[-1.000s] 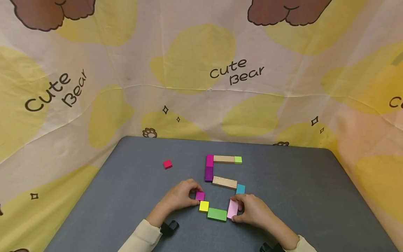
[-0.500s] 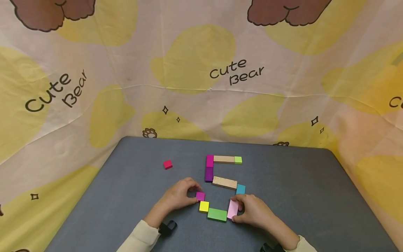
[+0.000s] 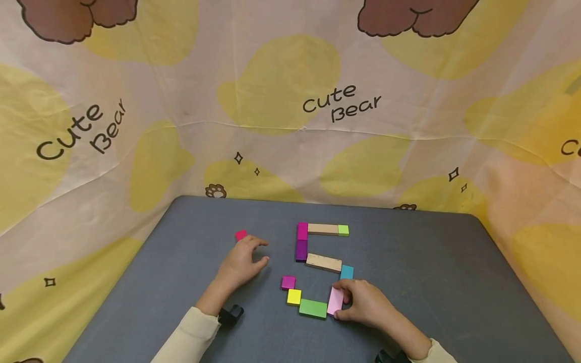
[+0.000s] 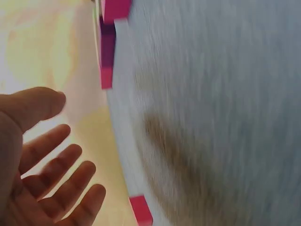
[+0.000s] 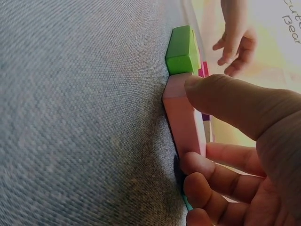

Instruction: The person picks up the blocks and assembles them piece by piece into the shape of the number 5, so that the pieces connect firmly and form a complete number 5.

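My right hand [image 3: 366,302] pinches a pink block [image 3: 335,301] lengthwise between thumb and fingers; the right wrist view shows the thumb on one end of the pink block [image 5: 181,120]. A green block [image 3: 312,308] lies beside its near end and a blue block [image 3: 347,272] by its far end. My left hand [image 3: 239,261] is over the table with fingers spread and nothing in them. Nearest to it is a red block [image 3: 241,235], partly hidden by the hand in the head view. In the left wrist view the red block [image 4: 141,210] is near the bottom.
A magenta block [image 3: 288,282] touches a yellow block [image 3: 294,297] at the left of the row. Farther back lie a wooden block [image 3: 324,262], a purple block [image 3: 301,250], another magenta block [image 3: 302,231], a longer wooden strip [image 3: 323,229] and a lime block [image 3: 343,230] on the grey table [image 3: 422,272].
My left hand has let go of the magenta block and moved left and away toward the red block. The right hand stays on the pink block.
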The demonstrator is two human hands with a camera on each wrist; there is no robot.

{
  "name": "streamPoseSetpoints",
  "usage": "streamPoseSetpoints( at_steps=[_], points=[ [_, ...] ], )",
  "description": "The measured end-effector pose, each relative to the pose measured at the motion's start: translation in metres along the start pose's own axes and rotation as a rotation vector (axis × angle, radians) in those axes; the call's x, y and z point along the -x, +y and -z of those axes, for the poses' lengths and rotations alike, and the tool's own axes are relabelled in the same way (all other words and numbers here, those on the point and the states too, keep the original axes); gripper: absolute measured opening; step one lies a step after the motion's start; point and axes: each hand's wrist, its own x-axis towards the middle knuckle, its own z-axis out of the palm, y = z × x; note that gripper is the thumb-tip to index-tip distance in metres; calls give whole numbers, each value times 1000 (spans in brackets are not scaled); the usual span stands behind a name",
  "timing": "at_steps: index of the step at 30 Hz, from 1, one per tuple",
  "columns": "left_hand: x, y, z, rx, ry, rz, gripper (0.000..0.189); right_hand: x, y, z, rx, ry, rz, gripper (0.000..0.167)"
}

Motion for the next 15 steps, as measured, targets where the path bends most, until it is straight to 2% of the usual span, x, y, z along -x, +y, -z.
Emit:
streamPoseSetpoints(
  at_steps=[4,10,15],
  points=[
    [-6,-12,10,-65,-17,32,35,0,0,0,-3,-2,-4,54],
    [-17,-27,21,-91,-43,71,38,0,0,0,-10,-11,-3,54],
    [-29,-42,25,-128,-57,87,41,1,1,0,-14,-2,4,53]
  ],
)
